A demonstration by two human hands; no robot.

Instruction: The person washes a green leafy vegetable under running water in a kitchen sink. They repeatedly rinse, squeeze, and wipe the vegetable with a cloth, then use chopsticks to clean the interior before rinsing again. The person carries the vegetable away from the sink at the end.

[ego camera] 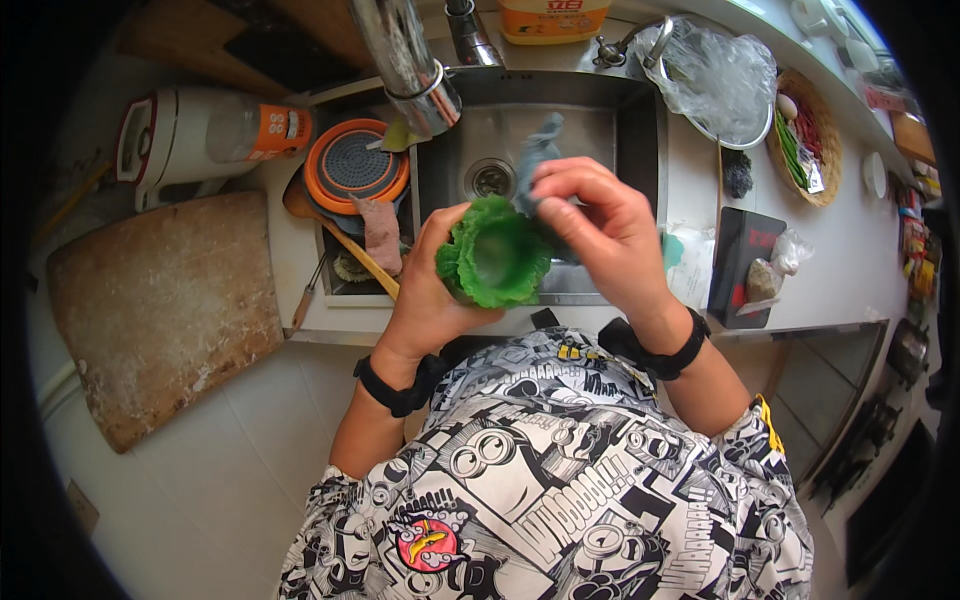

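My left hand (431, 289) grips a green vessel (491, 255) with a ruffled, petal-like rim, its opening turned up towards me, over the near part of the steel sink (450, 172). At the vessel's right, my right hand (607, 232) pinches a grey-blue cloth (541, 157) between thumb and fingers; the cloth hangs over the basin beside the drain (491, 178). The lower end of the cloth is partly hidden behind the fingers and the vessel.
A chrome faucet (424, 82) reaches over the sink. Left are an orange-and-grey collapsible colander (356, 165), a wooden spoon (352, 247), a pink cloth (379, 232) and a wooden cutting board (165, 307). Right are a plastic-covered bowl (712, 75), a wicker basket (831, 169) and a black box (735, 262).
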